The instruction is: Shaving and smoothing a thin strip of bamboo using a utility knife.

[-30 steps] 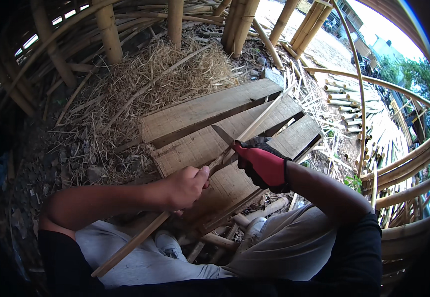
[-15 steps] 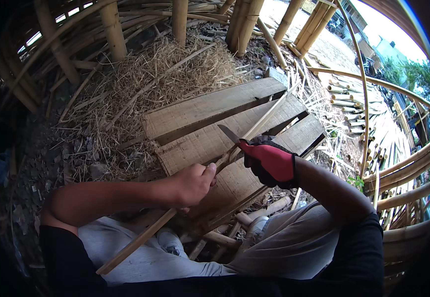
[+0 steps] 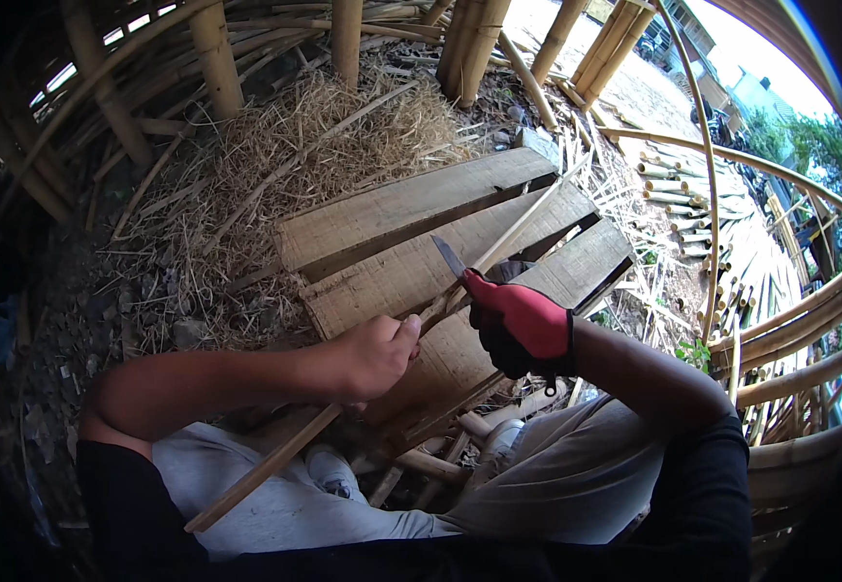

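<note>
My bare left hand (image 3: 374,359) is closed around a long, thin bamboo strip (image 3: 264,469). The strip runs from above my lap, through the fist, and up across the slatted wooden bench (image 3: 382,254) toward its far right end. In a red and black glove, my right hand (image 3: 523,325) grips a knife (image 3: 448,256) whose handle is hidden in the fingers. The blade points up and to the left, next to the strip just beyond my left fist. Whether its edge touches the strip, I cannot tell.
Pale shavings (image 3: 285,145) lie heaped beyond the bench on the left. Upright bamboo posts (image 3: 346,44) stand at the back. Cut bamboo poles (image 3: 673,199) are stacked on the right, and a curved bamboo pole (image 3: 710,194) rises before them. My legs (image 3: 556,470) are close below the bench.
My right hand has shifted slightly left and down, turning so the blade points more steeply upward. The left hand keeps its hold on the strip, nearly still.
</note>
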